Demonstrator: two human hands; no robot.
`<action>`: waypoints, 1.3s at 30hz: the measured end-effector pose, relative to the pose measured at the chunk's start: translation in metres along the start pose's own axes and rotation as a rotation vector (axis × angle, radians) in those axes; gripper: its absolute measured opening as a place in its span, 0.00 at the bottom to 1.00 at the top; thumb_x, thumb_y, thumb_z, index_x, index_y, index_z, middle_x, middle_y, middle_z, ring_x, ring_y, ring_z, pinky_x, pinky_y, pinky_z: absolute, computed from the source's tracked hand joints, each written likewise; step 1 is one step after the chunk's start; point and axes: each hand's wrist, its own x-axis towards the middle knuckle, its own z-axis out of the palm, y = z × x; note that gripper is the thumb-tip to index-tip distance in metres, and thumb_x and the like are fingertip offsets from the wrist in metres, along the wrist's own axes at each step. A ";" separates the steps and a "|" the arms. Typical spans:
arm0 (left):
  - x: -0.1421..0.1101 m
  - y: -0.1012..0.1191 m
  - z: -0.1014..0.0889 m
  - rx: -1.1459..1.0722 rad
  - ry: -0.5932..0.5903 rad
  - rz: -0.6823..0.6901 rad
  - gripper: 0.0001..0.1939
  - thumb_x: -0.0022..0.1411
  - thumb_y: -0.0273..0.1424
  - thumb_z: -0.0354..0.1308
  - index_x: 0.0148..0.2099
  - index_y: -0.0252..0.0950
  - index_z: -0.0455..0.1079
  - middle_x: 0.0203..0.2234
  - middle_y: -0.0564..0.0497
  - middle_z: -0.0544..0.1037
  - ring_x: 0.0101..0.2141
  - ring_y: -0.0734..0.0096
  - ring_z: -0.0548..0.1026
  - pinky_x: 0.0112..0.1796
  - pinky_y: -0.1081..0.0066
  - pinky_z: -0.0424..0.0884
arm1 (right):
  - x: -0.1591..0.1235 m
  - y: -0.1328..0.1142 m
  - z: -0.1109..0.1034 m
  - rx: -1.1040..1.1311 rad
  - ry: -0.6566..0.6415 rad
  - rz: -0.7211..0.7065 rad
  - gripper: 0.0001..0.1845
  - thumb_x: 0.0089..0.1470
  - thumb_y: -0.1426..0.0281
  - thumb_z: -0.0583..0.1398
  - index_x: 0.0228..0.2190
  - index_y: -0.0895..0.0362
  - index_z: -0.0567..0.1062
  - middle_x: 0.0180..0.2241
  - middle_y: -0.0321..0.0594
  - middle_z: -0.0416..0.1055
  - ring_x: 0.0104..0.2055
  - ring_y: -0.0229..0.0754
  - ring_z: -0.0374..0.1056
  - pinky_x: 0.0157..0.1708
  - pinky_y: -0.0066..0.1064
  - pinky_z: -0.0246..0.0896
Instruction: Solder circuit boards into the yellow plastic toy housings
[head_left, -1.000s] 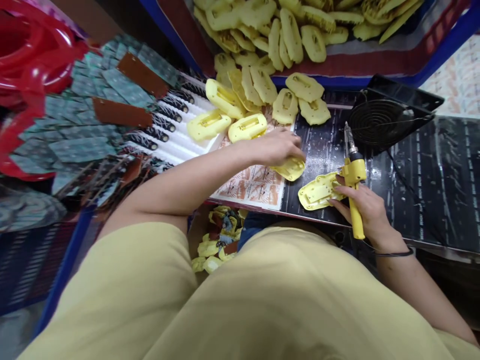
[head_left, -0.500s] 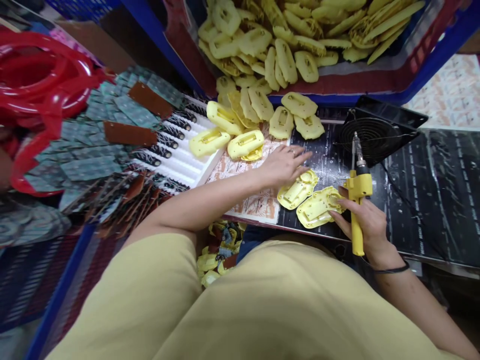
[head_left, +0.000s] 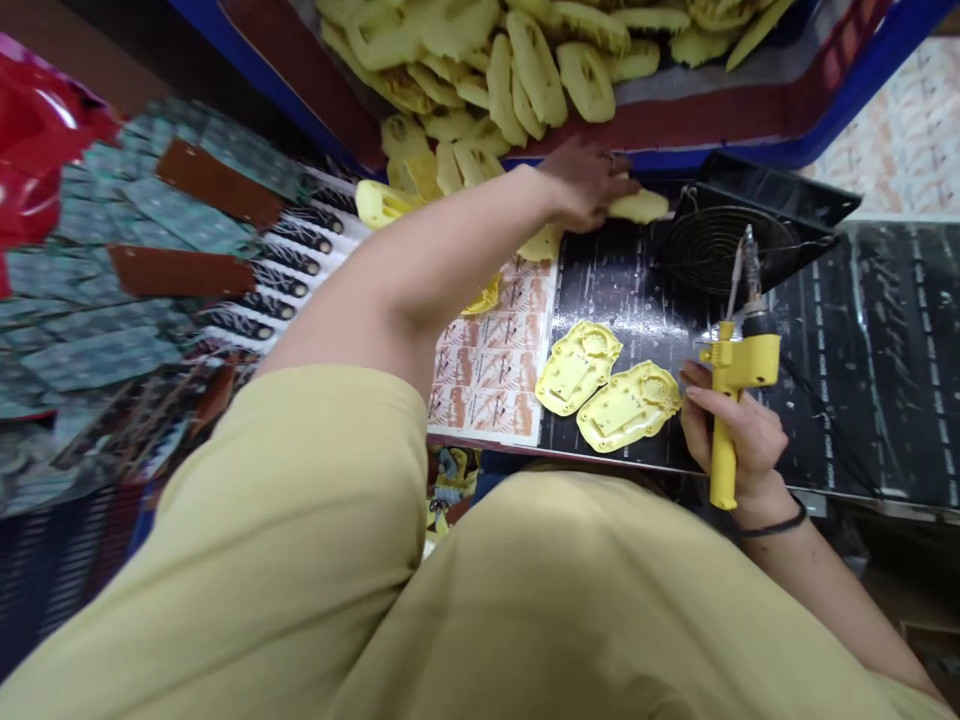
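My left hand [head_left: 589, 185] reaches over the far side of the bench, its fingers curled down on a yellow plastic shell [head_left: 639, 206]. The palm and arm hide part of the shells behind. My right hand [head_left: 739, 435] grips a yellow soldering gun [head_left: 724, 450] by its handle, its metal tip pointing up and away from me. On the black bench surface before me, a shell half [head_left: 577, 368] and another shell half [head_left: 628, 408] lie side by side, inner faces up, showing screw posts and a round speaker grille. The right fingers are close beside the nearer one.
A blue bin [head_left: 795, 165] of yellow shells stands at the back. Right of my left hand sits a black fan [head_left: 727, 245]. Teal-wrapped bundles [head_left: 112, 330] with brown strips [head_left: 180, 270] and white-wired ends lie left, near red plastic [head_left: 45, 170]. Printed paper [head_left: 487, 380] covers part of the bench.
My left hand has moved away from the two shell halves to the shells by the bin. The right hand has drawn slightly off the nearer half, still holding the soldering gun. The view shifted.
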 end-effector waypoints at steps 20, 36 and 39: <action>-0.112 0.011 0.033 -0.962 -0.033 -0.212 0.25 0.77 0.25 0.45 0.71 0.37 0.68 0.65 0.40 0.81 0.63 0.60 0.81 0.62 0.58 0.79 | -0.008 0.002 -0.002 0.010 0.018 0.014 0.26 0.62 0.82 0.68 0.57 0.50 0.77 0.50 0.43 0.87 0.42 0.48 0.87 0.36 0.29 0.83; -0.116 -0.058 0.034 -0.355 -0.005 -0.274 0.35 0.57 0.32 0.53 0.65 0.41 0.81 0.50 0.49 0.86 0.55 0.59 0.81 0.59 0.67 0.75 | -0.001 0.001 -0.002 -0.028 0.034 -0.041 0.19 0.63 0.81 0.67 0.51 0.51 0.77 0.45 0.41 0.88 0.39 0.48 0.87 0.35 0.30 0.83; -0.103 -0.045 0.025 -0.425 0.025 -0.288 0.37 0.56 0.30 0.52 0.67 0.41 0.80 0.54 0.49 0.86 0.56 0.59 0.81 0.59 0.68 0.75 | 0.000 0.001 -0.001 -0.030 0.056 -0.050 0.18 0.63 0.82 0.68 0.50 0.52 0.77 0.44 0.41 0.88 0.36 0.47 0.86 0.34 0.29 0.82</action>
